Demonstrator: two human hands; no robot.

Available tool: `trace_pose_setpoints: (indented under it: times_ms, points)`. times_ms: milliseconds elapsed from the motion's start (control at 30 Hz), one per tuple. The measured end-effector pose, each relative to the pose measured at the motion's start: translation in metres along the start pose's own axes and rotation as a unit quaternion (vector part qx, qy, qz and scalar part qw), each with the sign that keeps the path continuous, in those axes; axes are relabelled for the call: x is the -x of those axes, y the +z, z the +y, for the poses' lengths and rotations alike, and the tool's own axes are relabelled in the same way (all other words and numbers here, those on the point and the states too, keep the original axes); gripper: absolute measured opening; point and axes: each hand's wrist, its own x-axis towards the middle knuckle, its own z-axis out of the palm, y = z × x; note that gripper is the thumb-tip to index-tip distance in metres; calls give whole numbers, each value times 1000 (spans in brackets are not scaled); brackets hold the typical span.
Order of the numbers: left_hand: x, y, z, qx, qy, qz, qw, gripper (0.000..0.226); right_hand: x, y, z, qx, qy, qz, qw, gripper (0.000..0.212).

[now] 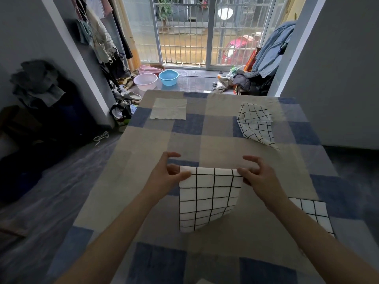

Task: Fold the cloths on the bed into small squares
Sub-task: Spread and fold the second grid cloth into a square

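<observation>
Forearms reach forward over the bed (pixel 205 130), left hand (pixel 166 175) and right hand (pixel 260 177) each with a thumb-and-finger grip pinching a top corner of the checked cloth (pixel 207 197), which hangs lifted between them.

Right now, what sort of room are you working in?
Most likely a lived-in bedroom: the work surface is a bed with a checked sheet, clothes on hangers crowd the left wall, and wash basins sit by a barred glass door.
</observation>
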Motion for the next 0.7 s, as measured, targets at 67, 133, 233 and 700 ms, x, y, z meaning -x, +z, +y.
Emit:
trace_pose_setpoints:
  times_ms: [67, 133, 233, 700]
  points:
    - [2, 0, 5, -63, 32, -6, 997, 41, 0, -2, -3, -2, -6, 11, 1000, 26]
    - [4, 0, 9, -132, 63, -6, 989, 32, 1, -5, -6, -6, -7, 13, 1000, 17]
    - [7, -1, 11, -171, 92, -11, 981, 26, 3, -10, -10, -12, -2, -3, 1000, 10]
    - [4, -1, 5, -166, 176, 38, 970, 12, 16, -16, 0, 274, -245, 6, 930, 17]
